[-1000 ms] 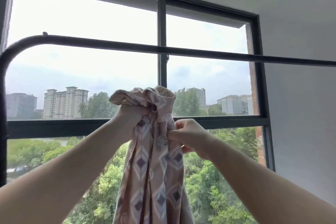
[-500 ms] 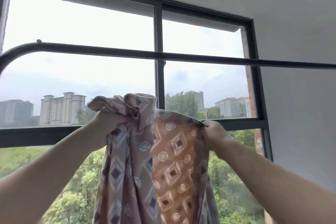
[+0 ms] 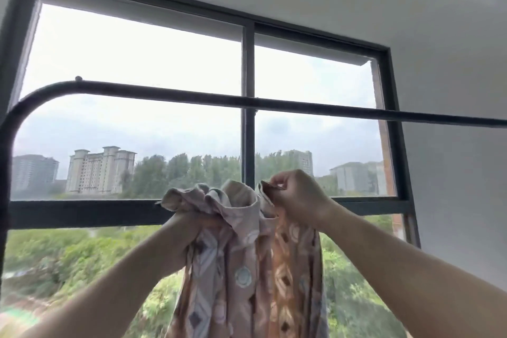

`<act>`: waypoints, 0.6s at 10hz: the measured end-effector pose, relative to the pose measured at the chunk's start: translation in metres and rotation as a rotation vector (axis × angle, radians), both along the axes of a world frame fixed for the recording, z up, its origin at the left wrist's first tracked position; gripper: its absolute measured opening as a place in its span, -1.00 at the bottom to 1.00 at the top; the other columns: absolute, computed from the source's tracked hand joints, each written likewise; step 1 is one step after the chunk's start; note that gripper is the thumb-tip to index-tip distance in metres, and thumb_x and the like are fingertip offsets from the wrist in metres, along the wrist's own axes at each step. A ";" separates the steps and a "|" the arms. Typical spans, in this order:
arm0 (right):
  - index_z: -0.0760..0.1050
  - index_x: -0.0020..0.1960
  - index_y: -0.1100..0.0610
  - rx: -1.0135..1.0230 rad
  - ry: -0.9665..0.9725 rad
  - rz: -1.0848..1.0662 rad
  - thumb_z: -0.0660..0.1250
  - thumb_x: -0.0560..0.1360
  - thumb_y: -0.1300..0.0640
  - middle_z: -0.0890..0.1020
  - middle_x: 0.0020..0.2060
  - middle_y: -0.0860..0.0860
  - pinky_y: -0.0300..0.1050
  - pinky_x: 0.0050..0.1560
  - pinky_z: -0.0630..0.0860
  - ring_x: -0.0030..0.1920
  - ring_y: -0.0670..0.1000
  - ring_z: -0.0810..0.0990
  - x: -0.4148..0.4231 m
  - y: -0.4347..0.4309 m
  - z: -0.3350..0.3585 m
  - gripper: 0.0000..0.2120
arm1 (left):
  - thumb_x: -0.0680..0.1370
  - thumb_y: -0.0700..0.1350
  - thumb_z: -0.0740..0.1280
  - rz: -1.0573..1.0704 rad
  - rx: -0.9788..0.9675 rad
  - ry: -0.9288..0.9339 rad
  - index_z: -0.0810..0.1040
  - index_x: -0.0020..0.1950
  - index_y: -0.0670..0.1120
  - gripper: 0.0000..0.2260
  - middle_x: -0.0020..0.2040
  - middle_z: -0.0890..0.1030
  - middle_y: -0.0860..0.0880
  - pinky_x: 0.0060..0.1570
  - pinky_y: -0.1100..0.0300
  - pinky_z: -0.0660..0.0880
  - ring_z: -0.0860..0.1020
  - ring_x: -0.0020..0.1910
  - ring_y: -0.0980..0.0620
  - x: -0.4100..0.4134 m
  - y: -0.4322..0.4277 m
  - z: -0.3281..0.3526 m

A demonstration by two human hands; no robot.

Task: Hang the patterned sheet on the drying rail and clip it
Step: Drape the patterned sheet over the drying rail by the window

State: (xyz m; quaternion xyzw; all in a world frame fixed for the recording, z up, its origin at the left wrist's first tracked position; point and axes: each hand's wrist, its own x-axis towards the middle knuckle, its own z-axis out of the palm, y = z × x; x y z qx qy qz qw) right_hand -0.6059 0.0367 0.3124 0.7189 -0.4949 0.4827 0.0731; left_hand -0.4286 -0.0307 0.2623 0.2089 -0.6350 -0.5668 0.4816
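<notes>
The patterned sheet (image 3: 241,263), pink and orange with diamonds and circles, hangs bunched from both my raised hands below the rail. My left hand (image 3: 189,230) grips a gathered wad of its top edge; the cloth hides most of the fingers. My right hand (image 3: 296,197) pinches the sheet's edge between thumb and fingers, close beside the left. The dark drying rail (image 3: 274,103) runs across the view above both hands, curving down at the left. No clip is in view.
A dark-framed window (image 3: 248,132) stands behind the rail, with a centre post and a lower crossbar. A white wall (image 3: 452,173) is on the right and a white ceiling above. Buildings and trees lie outside.
My right hand spread the sheet out to the right, then came back close to the left hand and now pinches the edge higher up. The view has tilted upward.
</notes>
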 end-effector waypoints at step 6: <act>0.55 -0.05 0.17 0.938 -0.214 0.277 0.37 0.46 0.20 0.60 -0.11 0.05 -0.09 -0.03 0.60 -0.10 0.01 0.57 -0.001 -0.002 -0.071 -0.92 | 0.42 -0.52 0.23 0.179 -0.103 0.342 0.45 -0.29 -0.26 -0.80 -0.51 0.55 -0.13 -0.58 0.25 0.49 0.55 -0.59 0.00 -0.010 0.003 0.010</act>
